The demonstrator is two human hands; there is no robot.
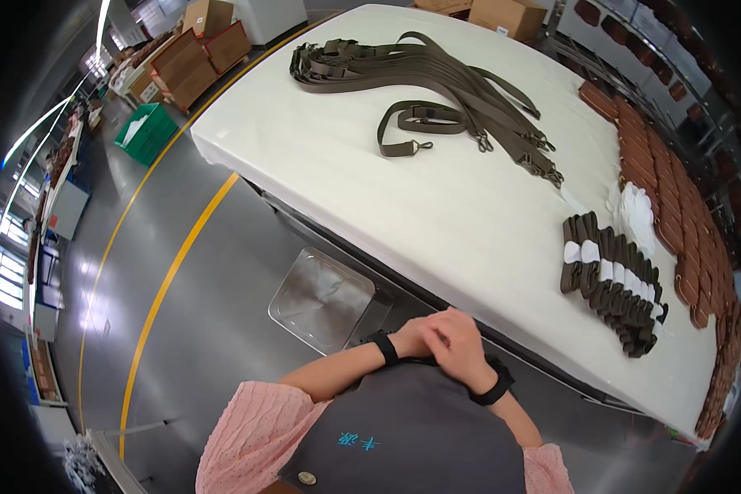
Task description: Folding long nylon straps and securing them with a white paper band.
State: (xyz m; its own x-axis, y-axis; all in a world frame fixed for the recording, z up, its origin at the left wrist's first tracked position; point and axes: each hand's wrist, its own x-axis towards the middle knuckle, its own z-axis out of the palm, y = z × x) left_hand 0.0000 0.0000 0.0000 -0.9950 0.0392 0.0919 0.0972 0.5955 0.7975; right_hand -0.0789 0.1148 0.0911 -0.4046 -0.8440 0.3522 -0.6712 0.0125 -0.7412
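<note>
My two hands meet at my waist, just off the near edge of the white-covered table [461, 206]. My right hand [457, 347] lies over the left, its fingers folded round it. Most of my left hand [407, 337] is hidden beneath, so its fingers do not show. No object is visible in either hand. On the table lies a long bundle of dark olive webbing straps [403, 70] with metal snap hooks. One looped strap [428, 118] sits apart on the near side. At the right stands a row of folded straps [609, 272] with white bands around them.
Brown leather-like pieces [646, 165] line the table's right edge, beside a white glove-like bundle [636, 216]. A square metal stool [323, 300] stands left of me by the table. A green bin [146, 133] and cardboard boxes [210, 16] are farther left, past yellow floor lines.
</note>
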